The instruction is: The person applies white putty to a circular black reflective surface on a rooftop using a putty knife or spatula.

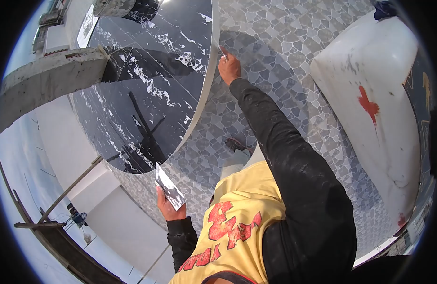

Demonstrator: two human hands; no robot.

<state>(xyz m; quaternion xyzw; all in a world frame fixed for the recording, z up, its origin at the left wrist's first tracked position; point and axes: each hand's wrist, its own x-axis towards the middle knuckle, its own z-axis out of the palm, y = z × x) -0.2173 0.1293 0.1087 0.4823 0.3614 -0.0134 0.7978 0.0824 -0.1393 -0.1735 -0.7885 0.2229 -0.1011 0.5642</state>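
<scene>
My left hand (170,207), at the lower left, is closed on a thin silvery sheet (170,187) with a glossy, creased-looking face. The sheet's upper tip is close to the lower edge of a round black slab (147,109) with white marble veining and a pale rim. My right hand (230,68) is stretched far forward beside the slab's right rim. Its fingers are curled, and a small whitish bit shows at the fingertips; I cannot tell what it is. A black sleeve (294,142) covers that arm.
Mosaic-patterned floor tiles (285,52) lie under me, with my shoe (235,144) on them. A curved concrete piece (53,85) juts toward the slab from the left. At the right stands a large whitish form (365,71) with a red mark. Wooden poles (71,189) stand at the lower left.
</scene>
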